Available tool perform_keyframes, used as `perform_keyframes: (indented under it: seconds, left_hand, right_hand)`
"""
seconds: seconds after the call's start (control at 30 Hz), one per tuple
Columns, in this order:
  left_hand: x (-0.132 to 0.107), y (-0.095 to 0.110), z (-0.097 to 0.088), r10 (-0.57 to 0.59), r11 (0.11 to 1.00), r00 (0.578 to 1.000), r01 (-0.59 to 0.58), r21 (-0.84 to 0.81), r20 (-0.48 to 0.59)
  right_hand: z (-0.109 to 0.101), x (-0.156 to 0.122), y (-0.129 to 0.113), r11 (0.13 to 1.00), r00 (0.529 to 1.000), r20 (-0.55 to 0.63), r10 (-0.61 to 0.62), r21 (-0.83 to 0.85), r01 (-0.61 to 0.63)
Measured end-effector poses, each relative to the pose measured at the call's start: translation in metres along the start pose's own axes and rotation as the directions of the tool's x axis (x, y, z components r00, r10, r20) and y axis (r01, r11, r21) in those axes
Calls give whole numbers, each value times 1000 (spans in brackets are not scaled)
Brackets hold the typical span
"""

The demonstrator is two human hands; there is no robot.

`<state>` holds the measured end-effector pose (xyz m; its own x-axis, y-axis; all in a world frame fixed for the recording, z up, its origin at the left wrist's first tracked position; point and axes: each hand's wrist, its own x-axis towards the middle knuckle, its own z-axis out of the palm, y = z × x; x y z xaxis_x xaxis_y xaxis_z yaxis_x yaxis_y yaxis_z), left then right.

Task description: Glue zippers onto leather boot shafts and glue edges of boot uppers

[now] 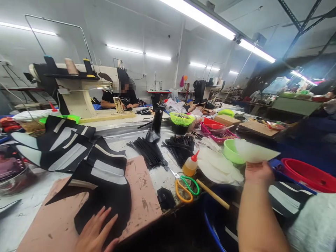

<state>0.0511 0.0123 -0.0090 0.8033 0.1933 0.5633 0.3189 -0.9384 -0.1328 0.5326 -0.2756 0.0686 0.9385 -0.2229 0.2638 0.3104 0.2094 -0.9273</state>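
Observation:
My left hand (96, 231) lies flat with fingers spread on a black fabric piece with white stripes (105, 189), which rests on a pinkish work board (143, 196) at the table's near edge. My right hand (258, 172) is raised at the right and pinches a thin white curved piece (256, 151) by its lower edge, holding it above a stack of similar white pieces (217, 168). A glue bottle with a red tip (190, 164) and scissors with green and orange handles (186, 187) lie between the two hands.
More striped black pieces (57, 143) are piled at the left. Black strips (149, 150), a black boot form (155, 127), green bowl (231, 151), green and pink baskets and a red basin (309, 175) crowd the table. Another person (119, 96) sits behind a sewing machine (76, 91).

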Motion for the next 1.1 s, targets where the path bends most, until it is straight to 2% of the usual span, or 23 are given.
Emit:
perform_keyframes:
  seconds: [0.07, 0.1, 0.13, 0.17, 0.2, 0.23, 0.27, 0.3, 0.33, 0.4, 0.47, 0.53, 0.6, 0.7, 0.8, 0.93, 1.0, 1.1]
  left_hand:
    - [15, 13, -15, -41, 998, 996, 37, -56, -77]
    - [23, 21, -22, -59, 991, 995, 48, -129, -80]
    - [33, 30, -30, -73, 972, 996, 57, -229, -59]
    - [42, 39, -37, -114, 936, 990, 81, -344, -79]
    - [51, 47, -44, -167, 885, 985, 130, -447, -45]
    - [59, 55, -49, -199, 830, 980, 158, -535, -19]
    - [66, 60, -54, -232, 767, 973, 186, -615, 5]
    - [71, 64, -59, -286, 686, 957, 236, -688, 44]
    - [73, 67, -62, -352, 590, 932, 290, -753, 82]
    - [72, 66, -69, -495, 363, 849, 397, -843, 186]
    - [63, 61, -73, -591, 167, 755, 457, -874, 282]
    - [50, 53, -77, -646, 61, 687, 481, -874, 333]
    - [36, 45, -80, -674, 17, 649, 491, -871, 353]
    - [20, 38, -83, -656, -53, 638, 494, -868, 404]
    - [14, 34, -89, -603, -102, 666, 483, -870, 440]
    - [16, 32, -98, -573, -108, 703, 445, -889, 421]
    - [18, 32, -102, -575, -130, 714, 403, -906, 400]
    - [20, 35, -104, -589, -154, 720, 346, -925, 367]
  right_hand:
    - [14, -33, -19, 996, 996, -27, -88, 31, 89]
    - [23, -60, -28, 983, 982, -39, -184, 3, 185]
    - [32, -92, -38, 949, 951, 10, -308, -71, 308]
    - [41, -128, -46, 883, 888, 149, -435, -124, 453]
    - [50, -166, -53, 802, 775, 334, -537, -83, 592]
    - [58, -203, -60, 723, 611, 491, -621, 56, 689]
    - [65, -237, -64, 682, 466, 589, -660, 210, 701]
    - [72, -267, -68, 687, 378, 641, -668, 335, 645]
    - [78, -292, -70, 731, 345, 691, -635, 392, 559]
    - [89, -326, -72, 827, 338, 767, -545, 425, 370]
    - [97, -344, -73, 897, 320, 839, -440, 394, 200]
    - [104, -354, -74, 940, 263, 905, -336, 338, 39]
    - [108, -363, -76, 957, 212, 944, -252, 277, -93]
    - [110, -373, -80, 951, 159, 957, -243, 267, -155]
    - [109, -378, -87, 940, 126, 943, -307, 321, -113]
    - [106, -379, -98, 924, 110, 921, -374, 380, -41]
    - [105, -380, -101, 914, 110, 908, -405, 406, 14]
    - [101, -384, -99, 880, 166, 865, -474, 462, 105]
